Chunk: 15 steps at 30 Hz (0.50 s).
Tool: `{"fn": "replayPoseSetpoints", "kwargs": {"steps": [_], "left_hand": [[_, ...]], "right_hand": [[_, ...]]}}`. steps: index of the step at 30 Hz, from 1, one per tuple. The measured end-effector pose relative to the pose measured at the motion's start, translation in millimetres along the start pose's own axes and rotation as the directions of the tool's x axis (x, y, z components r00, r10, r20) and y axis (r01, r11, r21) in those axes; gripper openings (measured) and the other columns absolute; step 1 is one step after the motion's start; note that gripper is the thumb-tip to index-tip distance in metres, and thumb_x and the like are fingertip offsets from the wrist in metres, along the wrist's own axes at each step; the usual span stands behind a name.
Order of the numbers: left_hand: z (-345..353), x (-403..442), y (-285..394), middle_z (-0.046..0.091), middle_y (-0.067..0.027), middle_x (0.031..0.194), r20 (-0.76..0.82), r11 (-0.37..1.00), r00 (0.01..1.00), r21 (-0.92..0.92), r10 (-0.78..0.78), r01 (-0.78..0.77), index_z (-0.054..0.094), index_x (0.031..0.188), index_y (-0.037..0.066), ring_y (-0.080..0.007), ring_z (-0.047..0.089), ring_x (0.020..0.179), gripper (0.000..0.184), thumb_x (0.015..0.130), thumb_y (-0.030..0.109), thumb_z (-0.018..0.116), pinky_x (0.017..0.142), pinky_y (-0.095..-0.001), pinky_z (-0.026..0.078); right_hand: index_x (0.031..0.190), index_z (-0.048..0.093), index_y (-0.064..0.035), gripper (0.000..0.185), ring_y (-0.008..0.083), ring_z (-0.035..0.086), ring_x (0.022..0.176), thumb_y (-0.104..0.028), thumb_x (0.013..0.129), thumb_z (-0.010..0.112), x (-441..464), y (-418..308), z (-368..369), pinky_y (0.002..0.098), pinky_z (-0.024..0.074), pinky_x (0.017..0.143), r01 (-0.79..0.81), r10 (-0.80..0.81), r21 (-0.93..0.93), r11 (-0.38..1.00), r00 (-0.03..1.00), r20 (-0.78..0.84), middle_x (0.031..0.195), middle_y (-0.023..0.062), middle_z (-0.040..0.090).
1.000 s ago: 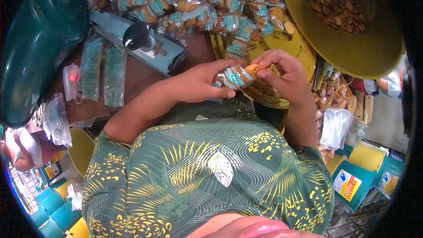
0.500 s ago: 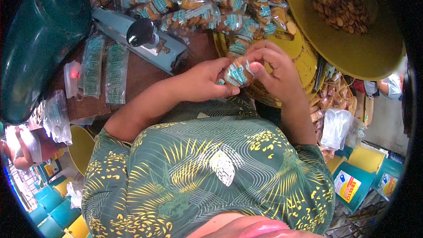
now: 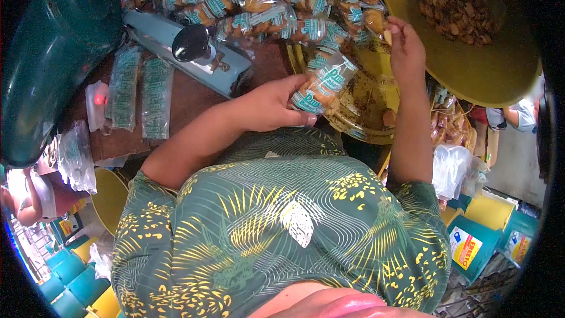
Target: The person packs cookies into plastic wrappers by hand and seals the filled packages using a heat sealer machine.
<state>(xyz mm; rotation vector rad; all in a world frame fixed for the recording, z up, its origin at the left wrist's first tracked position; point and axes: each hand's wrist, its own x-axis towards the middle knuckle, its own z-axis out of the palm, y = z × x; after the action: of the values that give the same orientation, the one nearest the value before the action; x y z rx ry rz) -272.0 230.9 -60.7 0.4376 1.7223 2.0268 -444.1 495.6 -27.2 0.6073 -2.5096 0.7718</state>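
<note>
My left hand (image 3: 273, 105) is closed around a small clear plastic packet (image 3: 322, 85) with teal print. Round golden biscuits show inside it, and its upper end points away from me. Out to the right, my right hand (image 3: 406, 44) has its thumb and fingertips closed at a single pale biscuit (image 3: 388, 36) near the rim of the yellow lid-like tray (image 3: 368, 85). Filled packets (image 3: 309, 0) of the same kind lie heaped just beyond both hands.
A blue bag sealer (image 3: 188, 47) with a black knob stands left of the packets. Flat printed bags (image 3: 155, 100) lie on the brown table (image 3: 126, 146). A large yellow basin (image 3: 512, 76) holds loose biscuits (image 3: 456, 6) at right. A dark green container (image 3: 53, 59) stands far left.
My right hand has left the packet and moved up and right to the loose biscuit. The packet now stands more exposed in my left hand, which has stayed nearly in place.
</note>
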Motion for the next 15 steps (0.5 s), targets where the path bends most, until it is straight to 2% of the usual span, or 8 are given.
{"fn": "replayPoseSetpoints", "kwargs": {"steps": [1,4,7,9,12,13,15], "left_hand": [[0,0,-1,0.06,-0.0049,0.122,0.011,1.0,1.0,-0.022,-0.003,0.003,0.043,0.138,0.002,-0.0137,0.054,0.113,0.068,0.082,0.017,0.078,0.102,-0.0321,0.041],[0,-1,-4,0.059,-0.0052,0.124,0.014,1.0,1.0,-0.022,-0.02,0.02,0.043,0.138,0.002,-0.0142,0.053,0.114,0.067,0.082,0.016,0.078,0.103,-0.0324,0.04],[-2,1,-1,0.059,-0.0078,0.124,0.017,0.999,1.0,0.032,0.023,-0.023,0.04,0.139,-0.001,-0.0142,0.054,0.113,0.069,0.083,0.014,0.077,0.099,-0.0305,0.043],[-3,-1,3,0.059,-0.0094,0.123,0.015,0.995,0.999,0.091,0.032,-0.033,0.039,0.14,-0.003,-0.0142,0.054,0.112,0.07,0.083,0.013,0.077,0.097,-0.0294,0.045],[-2,-1,6,0.059,-0.0095,0.122,0.005,0.985,1.0,0.172,0.007,-0.008,0.039,0.139,-0.003,-0.0137,0.055,0.11,0.07,0.082,0.014,0.077,0.096,-0.0293,0.045],[-1,0,4,0.059,-0.0092,0.121,0.012,0.984,1.0,0.178,0.007,-0.009,0.04,0.138,-0.003,-0.0134,0.055,0.109,0.069,0.082,0.014,0.077,0.096,-0.0293,0.045],[1,1,5,0.06,-0.0085,0.119,0.022,0.986,1.0,0.164,-0.018,0.014,0.041,0.137,-0.003,-0.013,0.055,0.108,0.068,0.082,0.015,0.077,0.095,-0.0296,0.046]], "right_hand": [[0.11,0.063,-0.0026,0.026,0.0174,0.063,0.088,-0.025,0.098,0.059,8,40,8,0.0327,0.0498,0.082,0.051,-0.058,-0.158,0.986,0.997,-0.044,0.097,0.0081,0.069],[0.109,0.063,-0.0019,0.021,0.0144,0.063,0.092,-0.017,0.096,0.062,9,96,18,0.0302,0.0494,0.083,-0.213,0.268,-0.27,0.939,0.945,0.188,0.098,0.0087,0.068],[0.11,0.062,-0.0011,0.023,0.0126,0.063,0.092,-0.011,0.091,0.068,8,66,-7,0.0283,0.0493,0.084,-0.359,0.391,-0.167,0.918,0.889,0.24,0.099,0.0087,0.067],[0.109,0.06,-0.0011,0.023,0.0121,0.062,0.091,-0.008,0.089,0.069,-3,47,-13,0.0268,0.0489,0.084,-0.35,0.295,0.181,0.919,0.916,0.272,0.099,0.0077,0.066],[0.109,0.058,-0.001,0.023,0.0128,0.061,0.091,-0.004,0.089,0.067,-27,-14,-24,0.0275,0.0484,0.085,-0.333,0.138,0.595,0.731,0.927,0.348,0.099,0.0061,0.065],[0.11,0.057,-0.001,0.022,0.0133,0.06,0.091,-0.003,0.089,0.066,-34,-34,-26,0.0283,0.0483,0.086,-0.334,0.078,0.699,0.632,0.925,0.371,0.1,0.0055,0.064],[0.107,0.058,-0.0004,0.019,0.0137,0.059,0.094,-0.003,0.09,0.064,-43,-50,-26,0.0288,0.047,0.087,-0.248,-0.169,0.695,0.675,0.865,0.472,0.101,0.0059,0.064]]}}
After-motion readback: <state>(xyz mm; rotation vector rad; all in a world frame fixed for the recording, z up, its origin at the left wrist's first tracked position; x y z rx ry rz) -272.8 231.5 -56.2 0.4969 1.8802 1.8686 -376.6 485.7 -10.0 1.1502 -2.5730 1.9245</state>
